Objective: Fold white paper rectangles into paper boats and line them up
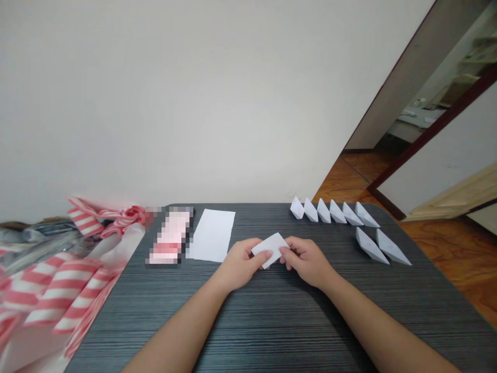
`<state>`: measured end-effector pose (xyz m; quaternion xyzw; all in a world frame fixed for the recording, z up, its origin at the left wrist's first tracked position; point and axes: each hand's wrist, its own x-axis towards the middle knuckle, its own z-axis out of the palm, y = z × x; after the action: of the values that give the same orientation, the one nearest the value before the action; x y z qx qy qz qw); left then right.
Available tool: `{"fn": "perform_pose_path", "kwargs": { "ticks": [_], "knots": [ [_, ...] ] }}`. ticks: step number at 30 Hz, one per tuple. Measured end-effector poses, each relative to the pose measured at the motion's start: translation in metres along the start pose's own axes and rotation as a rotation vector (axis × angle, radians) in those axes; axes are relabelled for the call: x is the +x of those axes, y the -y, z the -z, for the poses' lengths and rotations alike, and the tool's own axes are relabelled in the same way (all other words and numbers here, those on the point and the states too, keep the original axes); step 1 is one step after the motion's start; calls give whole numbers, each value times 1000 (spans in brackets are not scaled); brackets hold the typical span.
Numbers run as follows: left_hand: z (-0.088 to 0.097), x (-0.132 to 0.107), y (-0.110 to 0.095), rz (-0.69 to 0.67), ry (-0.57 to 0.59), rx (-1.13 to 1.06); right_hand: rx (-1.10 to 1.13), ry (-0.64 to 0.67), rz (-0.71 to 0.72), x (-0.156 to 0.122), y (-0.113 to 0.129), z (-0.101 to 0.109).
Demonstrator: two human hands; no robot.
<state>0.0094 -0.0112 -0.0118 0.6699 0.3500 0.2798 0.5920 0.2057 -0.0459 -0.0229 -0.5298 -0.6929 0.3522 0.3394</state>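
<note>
A small piece of folded white paper is held above the middle of the dark table. My left hand pinches its left side, the thumb lying across the front. On the right edge, my right hand grips it between thumb and fingers. Some fingertips of both hands are hidden behind the paper. To the left of my left hand lies a flat stack or sheet of white paper. Several folded white paper boats stand in a row at the back right, with two more paper boats in front of them.
A phone-shaped object with a blurred-out face lies at the table's left. Red-and-white striped fabric is heaped beside the left edge. A pale wall rises behind the table. Wooden floor shows at the right.
</note>
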Motion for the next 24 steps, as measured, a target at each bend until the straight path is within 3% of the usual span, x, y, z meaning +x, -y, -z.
{"fn": "perform_pose_path", "kwargs": {
  "ticks": [8, 14, 18, 24],
  "knots": [
    [0, 1, 4, 46, 31, -33, 28, -3, 93, 1, 6, 1],
    [1, 1, 4, 63, 38, -131, 96, -11, 71, 0, 1, -4],
    [1, 1, 1, 80, 42, -164, 85, -23, 158, -1, -3, -5],
    [0, 4, 4, 91, 18, -236, 115, 62, 272, 0, -4, 1]
  ]
}}
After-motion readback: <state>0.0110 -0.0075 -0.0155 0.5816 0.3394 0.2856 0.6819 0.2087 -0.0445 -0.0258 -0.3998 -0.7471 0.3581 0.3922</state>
